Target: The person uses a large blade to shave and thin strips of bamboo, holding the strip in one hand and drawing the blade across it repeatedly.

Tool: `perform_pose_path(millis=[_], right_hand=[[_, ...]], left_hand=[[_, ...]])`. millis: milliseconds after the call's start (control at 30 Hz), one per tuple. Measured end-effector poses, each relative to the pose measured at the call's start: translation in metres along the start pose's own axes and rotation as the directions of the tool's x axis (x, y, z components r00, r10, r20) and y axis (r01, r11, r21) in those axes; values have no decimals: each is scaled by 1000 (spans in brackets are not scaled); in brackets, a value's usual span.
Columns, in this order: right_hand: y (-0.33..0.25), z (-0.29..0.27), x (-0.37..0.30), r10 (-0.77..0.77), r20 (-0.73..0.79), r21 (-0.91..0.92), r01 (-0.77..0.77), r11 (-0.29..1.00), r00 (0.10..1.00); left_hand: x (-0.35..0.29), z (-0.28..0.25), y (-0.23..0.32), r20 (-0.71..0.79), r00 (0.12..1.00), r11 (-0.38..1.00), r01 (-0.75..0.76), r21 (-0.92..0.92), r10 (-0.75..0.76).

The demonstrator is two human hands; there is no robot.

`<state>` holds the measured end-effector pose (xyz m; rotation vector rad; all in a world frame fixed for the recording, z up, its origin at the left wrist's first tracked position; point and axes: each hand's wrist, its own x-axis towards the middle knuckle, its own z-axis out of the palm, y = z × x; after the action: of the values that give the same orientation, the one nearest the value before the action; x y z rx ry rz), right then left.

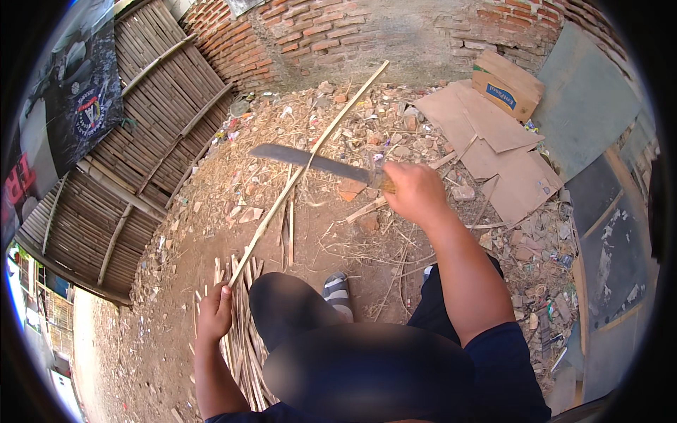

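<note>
A long, pale bamboo strip (278, 202) slants up and away to the right from my left hand (214, 312). The fingers of that hand are closed round its near end, thumb on top. My right hand (415, 192) grips the handle of a machete (321, 163). The dark blade points left and crosses the strip about midway along; whether it touches or hovers over it I cannot tell. Beside my left knee lies a bundle of split bamboo strips (245, 356), partly hidden by my leg and left forearm.
Rubble and dry shavings (204, 169) cover the ground ahead. At the far right sit flattened cardboard (486, 134) and a cardboard box (518, 92), with boards (606, 233) leaning nearby. A bamboo-slat panel (151, 120) stands left, a brick wall (310, 35) behind. My sandalled foot (338, 296) is below the strip.
</note>
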<state>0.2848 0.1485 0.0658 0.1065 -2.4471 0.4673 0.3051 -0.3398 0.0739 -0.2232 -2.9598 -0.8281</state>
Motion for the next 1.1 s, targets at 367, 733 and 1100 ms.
perform_pose_path(millis=[367, 733, 1100], right_hand=[[29, -11, -13, 305, -101, 42, -302, 952, 947], [-8, -4, -27, -151, 51, 132, 143, 981, 987], [12, -15, -22, 99, -74, 127, -89, 988, 992]], left_hand=[[-58, -27, -21, -66, 997, 987, -38, 153, 48], [-63, -2, -5, -55, 998, 998, -8, 64, 11], [-64, 3, 16, -218, 963, 976, -119, 182, 158]])
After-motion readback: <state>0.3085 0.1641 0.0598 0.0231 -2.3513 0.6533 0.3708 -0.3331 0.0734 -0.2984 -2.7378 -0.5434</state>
